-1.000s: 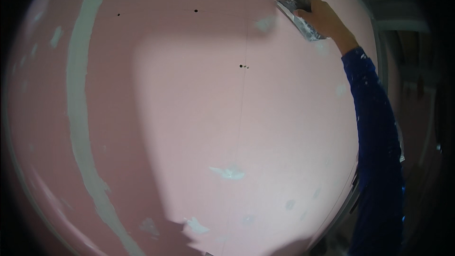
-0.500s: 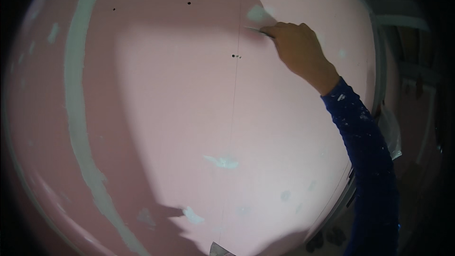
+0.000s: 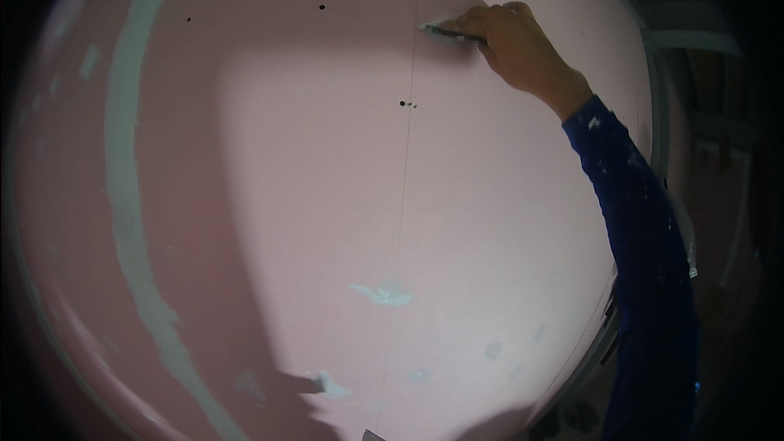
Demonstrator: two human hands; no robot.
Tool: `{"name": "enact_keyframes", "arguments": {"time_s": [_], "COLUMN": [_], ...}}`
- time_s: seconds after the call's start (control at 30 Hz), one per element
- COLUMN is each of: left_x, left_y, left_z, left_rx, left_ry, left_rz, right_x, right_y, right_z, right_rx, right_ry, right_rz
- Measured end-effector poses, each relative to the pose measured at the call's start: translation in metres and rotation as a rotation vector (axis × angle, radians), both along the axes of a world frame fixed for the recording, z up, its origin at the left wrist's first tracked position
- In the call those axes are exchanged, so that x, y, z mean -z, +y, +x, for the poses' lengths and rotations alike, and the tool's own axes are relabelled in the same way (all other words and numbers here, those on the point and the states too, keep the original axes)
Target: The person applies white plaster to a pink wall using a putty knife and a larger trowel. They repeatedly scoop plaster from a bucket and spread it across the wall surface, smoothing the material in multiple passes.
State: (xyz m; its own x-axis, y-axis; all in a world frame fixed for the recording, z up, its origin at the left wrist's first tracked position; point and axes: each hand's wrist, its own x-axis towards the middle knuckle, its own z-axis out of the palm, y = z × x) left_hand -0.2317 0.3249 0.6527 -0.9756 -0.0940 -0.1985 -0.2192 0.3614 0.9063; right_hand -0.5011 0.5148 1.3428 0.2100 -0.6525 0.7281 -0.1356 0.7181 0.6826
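My right hand is closed around a putty knife, near the top of a pink plasterboard wall. The blade points left, and pale filler shows at its tip, beside a thin vertical line on the board. Below the knife is a dark hole with two small pale dots beside it. Another dark hole lies to the left of the blade. My left hand is out of the picture. Only the corner of a flat grey thing shows at the bottom edge; I cannot tell what it is.
A broad strip of grey-green filler runs down the left of the wall. Lower on the board are a pale filler patch and a smaller filler patch. Shadows cover the left and top. A dim room lies beyond the right edge.
My right hand and the putty knife have moved up across the spot where a pale patch showed; pale filler is now on the blade. The grey corner at the bottom has sunk lower.
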Motion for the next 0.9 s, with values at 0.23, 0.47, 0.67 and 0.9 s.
{"name": "enact_keyframes", "arguments": {"time_s": [0.23, 0.47, 0.67, 0.9], "left_x": [0.007, 0.014, 0.020, 0.020], "left_y": [0.006, 0.008, 0.007, 0.011], "left_z": [0.001, -0.001, 0.006, 0.010], "left_rx": [0.014, 0.009, 0.004, 0.010], "left_ry": [0.018, 0.023, 0.012, 0.024], "left_rz": [0.008, 0.017, 0.011, 0.015], "right_x": [0.034, 0.023, 0.052, 0.017], "right_y": [0.029, 0.012, 0.037, 0.012], "right_z": [-0.005, -0.030, -0.028, 0.004], "right_rx": [-0.069, -0.253, -0.215, -0.172], "right_ry": [0.092, 0.155, 0.024, -0.190], "right_rz": [0.049, -0.027, -0.095, -0.409]}}
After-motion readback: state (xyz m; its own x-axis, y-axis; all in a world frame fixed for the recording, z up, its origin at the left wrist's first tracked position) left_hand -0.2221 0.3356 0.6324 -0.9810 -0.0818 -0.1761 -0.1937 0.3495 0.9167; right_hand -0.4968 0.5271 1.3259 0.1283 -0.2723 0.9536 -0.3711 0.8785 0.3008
